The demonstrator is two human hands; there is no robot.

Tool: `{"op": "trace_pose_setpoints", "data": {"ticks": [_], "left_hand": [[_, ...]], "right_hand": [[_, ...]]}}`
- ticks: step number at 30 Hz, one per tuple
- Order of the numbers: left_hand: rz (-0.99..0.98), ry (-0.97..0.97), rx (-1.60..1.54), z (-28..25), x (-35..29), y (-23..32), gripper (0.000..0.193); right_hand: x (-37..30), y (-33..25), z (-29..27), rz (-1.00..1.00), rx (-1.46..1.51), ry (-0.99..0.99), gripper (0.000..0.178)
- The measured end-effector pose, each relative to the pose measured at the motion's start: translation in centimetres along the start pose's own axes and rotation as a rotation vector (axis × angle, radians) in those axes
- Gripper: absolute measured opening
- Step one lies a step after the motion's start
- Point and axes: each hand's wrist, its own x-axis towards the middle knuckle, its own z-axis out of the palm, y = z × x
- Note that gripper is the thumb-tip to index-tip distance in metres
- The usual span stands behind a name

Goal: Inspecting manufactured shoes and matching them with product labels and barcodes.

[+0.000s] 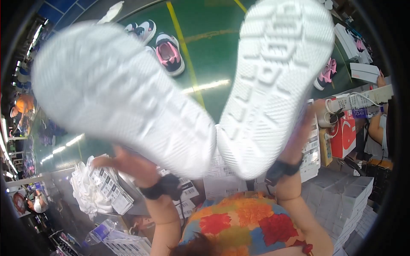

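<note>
Two shoes are lifted close to the camera, their white patterned soles facing me and their heels nearly touching. My left hand (133, 165), with a black band at the wrist, grips the left shoe (128, 91) from its outer lower side; this shoe is slightly blurred. On the other side, my right hand (306, 133), also banded in black, holds the right shoe (273, 72) along its outer edge. The soles hide the uppers and most of my fingers. Beyond them, a pink and navy shoe (170, 54) rests on the green surface (209, 51).
Barcode label sheets (112, 190) lie beside crumpled white paper (81, 187) at the near left. Grey boxes (337, 192) are stacked at the near right, below a red box (344, 132). Another person's arm (376, 126) is at the far right. A plastic bottle (100, 232) lies lower left.
</note>
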Motion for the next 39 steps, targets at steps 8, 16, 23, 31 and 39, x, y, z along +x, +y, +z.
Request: {"op": "trace_pose_setpoints", "data": {"ticks": [8, 16, 23, 31, 39], "left_hand": [[-0.574, -0.218, -0.477, 3.6, -1.5, -6.3, 0.076], [-0.635, -0.087, -0.481, 1.5, -0.6, -6.1, 0.071], [0.003, -0.359, 1.682, -2.1, 6.7, -10.7, 0.082], [-0.232, -0.261, 1.622, -2.9, 0.6, 5.8, 0.034], [-0.559, 0.434, 1.785, -10.8, -15.4, 10.2, 0.037]], "right_hand": [[-1.2, 1.7, -1.0, 0.834, 0.519, -0.378, 0.058], [1.2, 3.2, -2.0, 0.404, 0.039, -0.253, 0.052], [11.1, 6.7, -5.5, -0.106, -1.042, -0.110, 0.047], [2.2, 7.7, -0.4, -0.338, -1.385, -0.398, 0.029], [-7.5, 14.8, 1.9, 0.438, -1.286, -0.839, 0.036]]}}
